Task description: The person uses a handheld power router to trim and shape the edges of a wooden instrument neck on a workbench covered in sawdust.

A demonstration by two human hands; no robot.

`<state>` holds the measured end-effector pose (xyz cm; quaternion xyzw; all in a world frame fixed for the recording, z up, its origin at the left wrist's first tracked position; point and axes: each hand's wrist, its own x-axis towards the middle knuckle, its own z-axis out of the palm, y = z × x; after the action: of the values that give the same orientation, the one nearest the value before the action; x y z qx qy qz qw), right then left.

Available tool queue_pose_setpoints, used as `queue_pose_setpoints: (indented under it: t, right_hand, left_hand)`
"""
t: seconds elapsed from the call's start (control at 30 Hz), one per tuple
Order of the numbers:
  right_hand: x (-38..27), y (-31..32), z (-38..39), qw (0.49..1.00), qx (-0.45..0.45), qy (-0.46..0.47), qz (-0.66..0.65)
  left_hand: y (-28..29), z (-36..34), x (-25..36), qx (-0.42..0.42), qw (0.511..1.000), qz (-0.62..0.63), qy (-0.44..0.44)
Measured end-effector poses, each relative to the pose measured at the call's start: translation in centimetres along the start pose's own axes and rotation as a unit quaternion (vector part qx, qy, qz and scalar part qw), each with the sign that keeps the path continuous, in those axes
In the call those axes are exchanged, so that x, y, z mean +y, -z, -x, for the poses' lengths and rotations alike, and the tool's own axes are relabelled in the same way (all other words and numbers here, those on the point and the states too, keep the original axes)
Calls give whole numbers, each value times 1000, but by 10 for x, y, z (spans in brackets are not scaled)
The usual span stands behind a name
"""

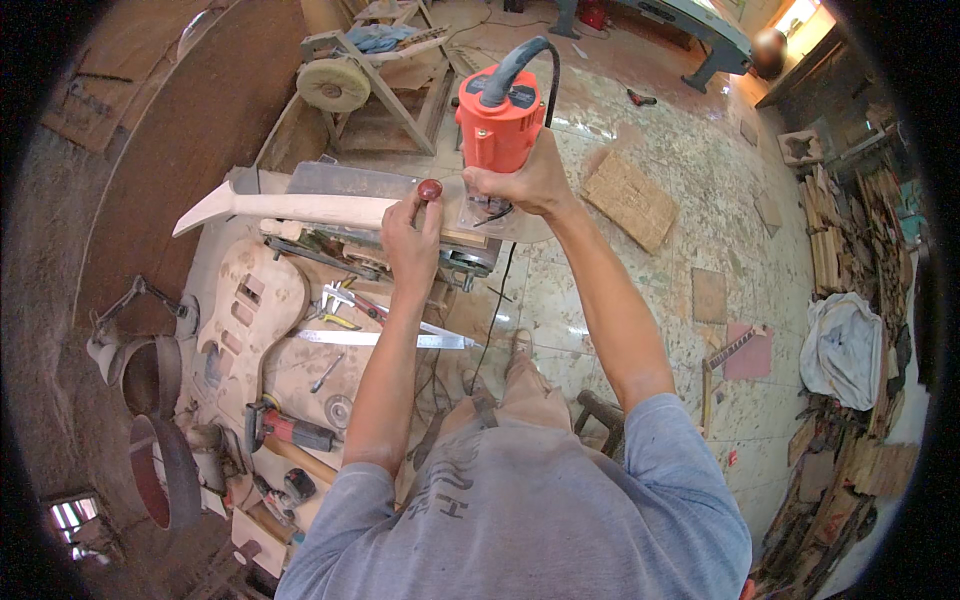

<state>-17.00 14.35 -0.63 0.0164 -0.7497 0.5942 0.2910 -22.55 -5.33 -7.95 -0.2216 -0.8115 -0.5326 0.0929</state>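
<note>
An orange-red trim router stands upright on a clear base plate. My right hand is wrapped round the lower part of its body. On the plate's left side is a dark red round knob, gripped by the fingers of my left hand. A pale wooden guitar neck runs left from under my left hand, its angled head jutting out at the far left. Below the neck sits a metal machine or vise. The router's bit and the neck's right end cannot be made out clearly.
On the bench at left lie a guitar body, calipers, a steel ruler and a red angle grinder. The router's black cord loops behind it. A wooden board lies on the floor; scrap wood lines the right.
</note>
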Motion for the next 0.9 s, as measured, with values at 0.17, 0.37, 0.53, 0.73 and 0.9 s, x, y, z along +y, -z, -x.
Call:
queue_pose_setpoints:
  t: [0.17, 0.37, 0.53, 0.73, 0.9]
  right_hand:
    - [-1, -4, 3, 1000, 13, 10, 10]
    - [-23, -10, 12, 996, 40, 1, 78]
    - [-27, -20, 18, 994, 78, 7, 78]
    - [-41, -30, 27, 985, 121, 26, 118]
    - [-46, -34, 33, 980, 135, 9, 148]
  left_hand:
    - [2, -1, -6, -9, 1000, -15, -2]
    - [2, -5, -6, -34, 999, -8, -2]
    - [2, -9, -9, -54, 999, 2, 4]
    - [7, -13, -9, -65, 997, 7, -36]
    - [9, -14, -7, -74, 995, 33, -60]
